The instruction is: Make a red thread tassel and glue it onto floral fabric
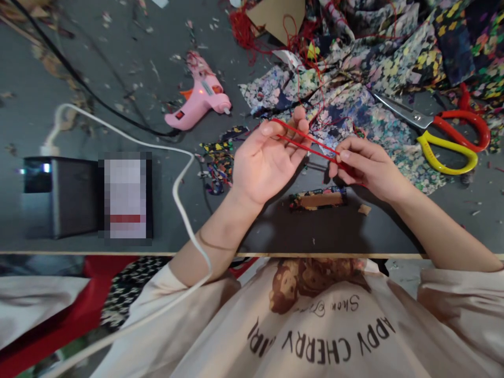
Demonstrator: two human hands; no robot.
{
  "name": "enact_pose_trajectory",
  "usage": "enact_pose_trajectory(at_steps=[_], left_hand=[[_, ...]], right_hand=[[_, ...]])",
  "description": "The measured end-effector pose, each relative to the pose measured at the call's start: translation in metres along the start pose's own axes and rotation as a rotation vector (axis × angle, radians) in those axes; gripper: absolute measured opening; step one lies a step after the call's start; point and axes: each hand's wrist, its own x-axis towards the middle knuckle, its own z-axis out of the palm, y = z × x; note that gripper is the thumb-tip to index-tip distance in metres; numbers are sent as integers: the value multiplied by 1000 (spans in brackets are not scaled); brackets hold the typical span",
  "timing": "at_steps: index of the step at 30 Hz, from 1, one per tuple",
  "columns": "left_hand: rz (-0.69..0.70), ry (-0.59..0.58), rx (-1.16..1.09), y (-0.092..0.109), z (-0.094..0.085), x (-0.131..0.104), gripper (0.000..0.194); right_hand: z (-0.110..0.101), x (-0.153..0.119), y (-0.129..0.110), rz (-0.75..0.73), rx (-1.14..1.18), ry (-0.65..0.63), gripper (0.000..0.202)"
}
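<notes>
A doubled strand of red cord is stretched between my two hands above the table's near side. My left hand is turned palm up, its fingers curled with the cord running over the thumb and fingertips. My right hand pinches the other end of the cord between thumb and fingers, and some more red cord shows under those fingers. Just below the hands lies a small flat strip with a brown middle and flowered fabric along its edges. Scraps of flowered fabric sit beside my left hand.
A pink glue gun lies at upper left. Scissors with red and yellow handles rest on flowered cloth at right. Tangled red cord is at the back. A white cable crosses my left arm from a dark box.
</notes>
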Motion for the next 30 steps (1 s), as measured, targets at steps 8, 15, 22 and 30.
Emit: enact_pose_trajectory(at_steps=[8, 15, 22, 30], left_hand=[[44, -65, -95, -1, -5, 1, 44], [280, 7, 177, -2, -12, 8, 47], [332, -48, 95, -3, -23, 10, 39], [292, -78, -148, 2, -21, 9, 52]], right_hand=[[-2, 3, 2, 44, 195, -28, 25], [-3, 3, 0, 106, 244, -9, 26], [-4, 4, 3, 116, 249, -22, 25], [-6, 5, 3, 116, 253, -37, 24]])
